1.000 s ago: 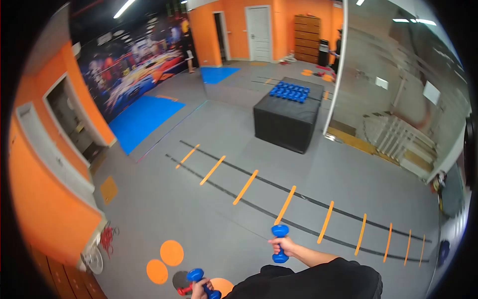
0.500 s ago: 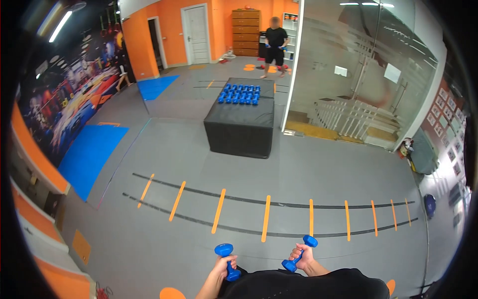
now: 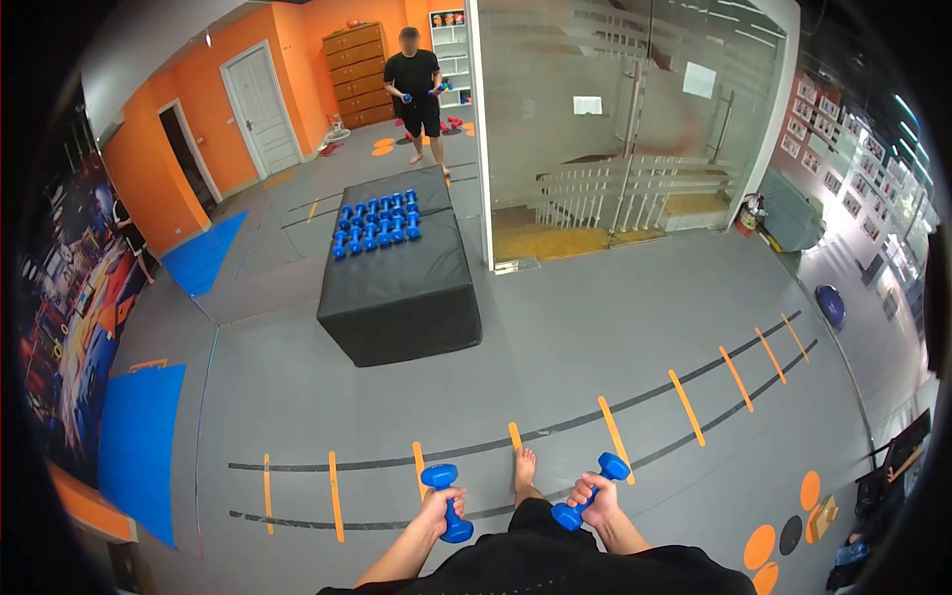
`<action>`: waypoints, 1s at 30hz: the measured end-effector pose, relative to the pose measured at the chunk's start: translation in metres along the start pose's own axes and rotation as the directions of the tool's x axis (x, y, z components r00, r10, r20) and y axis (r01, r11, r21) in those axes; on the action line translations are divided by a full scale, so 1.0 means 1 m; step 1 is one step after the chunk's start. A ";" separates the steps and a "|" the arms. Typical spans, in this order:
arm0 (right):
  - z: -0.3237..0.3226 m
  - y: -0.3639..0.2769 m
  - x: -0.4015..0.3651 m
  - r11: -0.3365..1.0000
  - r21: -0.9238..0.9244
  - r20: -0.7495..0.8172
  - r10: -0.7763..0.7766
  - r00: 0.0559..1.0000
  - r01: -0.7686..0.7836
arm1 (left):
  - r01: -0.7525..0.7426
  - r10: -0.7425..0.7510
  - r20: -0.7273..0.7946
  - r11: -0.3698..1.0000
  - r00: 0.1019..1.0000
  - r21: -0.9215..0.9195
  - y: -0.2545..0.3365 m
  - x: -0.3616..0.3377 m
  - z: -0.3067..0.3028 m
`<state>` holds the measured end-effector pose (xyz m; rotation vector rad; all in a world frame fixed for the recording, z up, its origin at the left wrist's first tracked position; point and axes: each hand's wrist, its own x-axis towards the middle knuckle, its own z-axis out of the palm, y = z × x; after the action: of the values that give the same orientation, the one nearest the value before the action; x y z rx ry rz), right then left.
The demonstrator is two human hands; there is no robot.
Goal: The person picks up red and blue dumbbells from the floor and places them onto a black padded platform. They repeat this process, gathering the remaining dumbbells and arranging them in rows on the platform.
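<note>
My left hand (image 3: 442, 507) is closed around the handle of a blue dumbbell (image 3: 439, 476), held nearly upright in front of my body. A second blue dumbbell (image 3: 614, 466) is gripped in my right hand (image 3: 598, 499), tilted with its upper end to the right. Both hands are at waist height, apart from each other. Between them my bare foot (image 3: 526, 469) shows, stretched forward over the floor ladder (image 3: 608, 421) with its orange rungs and black side straps.
Ahead stands a black padded box (image 3: 397, 317) with rows of blue dumbbells (image 3: 370, 235) on top. Behind it a person in black (image 3: 412, 79) holds blue dumbbells, possibly a mirror reflection. Glass doors (image 3: 595, 129) stand right of it; a blue mat (image 3: 144, 446) lies left.
My view has turned and moved nearer the box, which looks larger and further left. My foot has come into view over the ladder. Both hands keep their dumbbells.
</note>
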<state>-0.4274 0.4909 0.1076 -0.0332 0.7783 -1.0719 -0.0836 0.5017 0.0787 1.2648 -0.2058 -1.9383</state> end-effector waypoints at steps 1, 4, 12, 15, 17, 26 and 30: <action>-0.004 -0.010 0.024 1.000 0.003 0.001 0.007 1.000 -0.007 | 0.009 -0.006 -0.119 1.000 0.993 0.028 0.012 0.021 0.003; 0.016 -0.057 0.104 0.963 0.264 -0.121 0.080 0.989 -0.046 | 0.106 -0.127 -0.191 0.988 0.973 -0.116 0.064 0.076 0.017; 0.113 -0.165 0.281 0.951 0.233 -0.053 0.219 0.974 -0.202 | -0.010 -0.077 -0.209 0.922 0.975 -0.387 0.209 0.169 0.073; 0.162 -0.180 0.351 0.971 0.048 -0.105 0.238 0.966 -0.234 | -0.012 -0.056 -0.163 0.921 0.985 -0.388 0.263 0.212 0.075; 0.193 -0.185 0.403 0.964 0.049 -0.120 0.266 0.957 -0.262 | -0.017 -0.052 -0.165 0.920 0.985 -0.392 0.301 0.251 0.066; 0.364 -0.186 0.589 0.958 -0.009 -0.436 0.253 0.864 -0.285 | 0.049 -0.072 -0.103 0.977 0.992 -0.210 0.513 0.445 0.039; 0.418 -0.196 0.666 0.959 -0.079 -0.418 0.217 0.882 -0.273 | -0.041 0.064 -0.178 0.991 0.982 0.131 0.611 0.503 0.066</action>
<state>-0.1723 -0.2782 0.1217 0.1755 1.1988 -0.7874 0.0916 -0.2729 0.0778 1.4964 -0.2696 -1.7758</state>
